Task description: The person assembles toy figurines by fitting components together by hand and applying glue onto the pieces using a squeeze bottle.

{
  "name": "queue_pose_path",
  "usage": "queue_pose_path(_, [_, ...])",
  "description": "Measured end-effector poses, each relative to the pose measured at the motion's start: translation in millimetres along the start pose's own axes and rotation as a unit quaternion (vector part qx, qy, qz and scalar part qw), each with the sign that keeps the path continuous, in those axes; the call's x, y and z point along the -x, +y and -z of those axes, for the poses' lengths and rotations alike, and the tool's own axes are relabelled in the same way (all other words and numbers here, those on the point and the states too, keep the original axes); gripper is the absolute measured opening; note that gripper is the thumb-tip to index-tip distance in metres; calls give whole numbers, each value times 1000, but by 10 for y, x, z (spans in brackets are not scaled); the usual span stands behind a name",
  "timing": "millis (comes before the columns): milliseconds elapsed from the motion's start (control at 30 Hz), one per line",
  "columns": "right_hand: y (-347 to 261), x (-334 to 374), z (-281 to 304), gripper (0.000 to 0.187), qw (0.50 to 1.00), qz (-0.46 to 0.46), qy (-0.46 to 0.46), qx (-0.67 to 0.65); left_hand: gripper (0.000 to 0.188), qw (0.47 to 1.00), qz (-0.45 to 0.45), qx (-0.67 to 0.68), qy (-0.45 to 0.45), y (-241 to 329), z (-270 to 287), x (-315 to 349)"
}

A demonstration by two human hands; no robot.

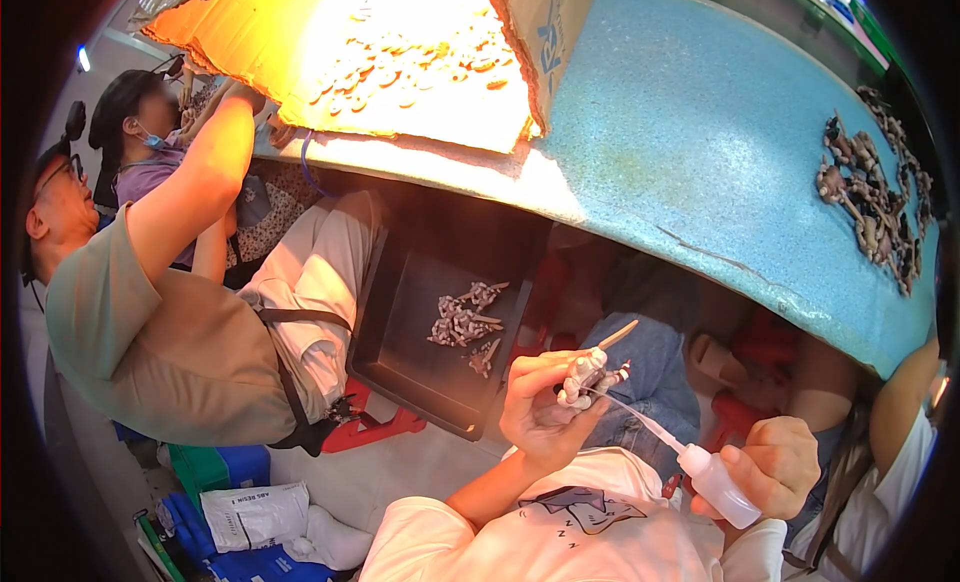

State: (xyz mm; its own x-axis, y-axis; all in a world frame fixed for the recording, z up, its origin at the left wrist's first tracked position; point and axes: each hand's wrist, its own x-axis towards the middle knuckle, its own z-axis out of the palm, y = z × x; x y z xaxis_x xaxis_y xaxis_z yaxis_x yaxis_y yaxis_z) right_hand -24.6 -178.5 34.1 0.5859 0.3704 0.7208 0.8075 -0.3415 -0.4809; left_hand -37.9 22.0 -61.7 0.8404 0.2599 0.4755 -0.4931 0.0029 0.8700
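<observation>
My left hand [537, 412] has its fingers closed round a small pale figurine [579, 381] with dark and reddish bits. A thin tan stick [617, 335] juts up from it. In my right hand [782, 464] is a whitish translucent squeeze bottle [722, 490], tilted with its long narrow nozzle [655, 429] pointing up and left. The nozzle's fine tip reaches the figurine beside my left fingers; whether it touches is too small to tell. Both hands are over my lap, in front of the table.
A black tray [405, 387] holding several similar pieces [465, 317] lies left of my hands. Beyond is a blue table [680, 112] with a brightly lit cardboard box [535, 42] and a pile of dark figurine parts [870, 197]. Co-workers sit at left [190, 332] and right [900, 432].
</observation>
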Motion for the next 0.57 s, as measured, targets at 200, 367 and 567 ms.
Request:
queue_pose_path(200, [-7, -4, 39, 39, 1000, 5, 1, 2, 48, 1000, -2, -3, 0, 4, -15, -4])
queue_pose_path(367, [9, -15, 28, 39, 1000, 8, 10, -11, 48, 1000, -12, -4, -4, 11, -32, -20])
queue_pose_path(567, [17, 39, -27, 40, 1000, 8, 22, -17, 49, 1000, -6, -15, -2, 12, -19, -11])
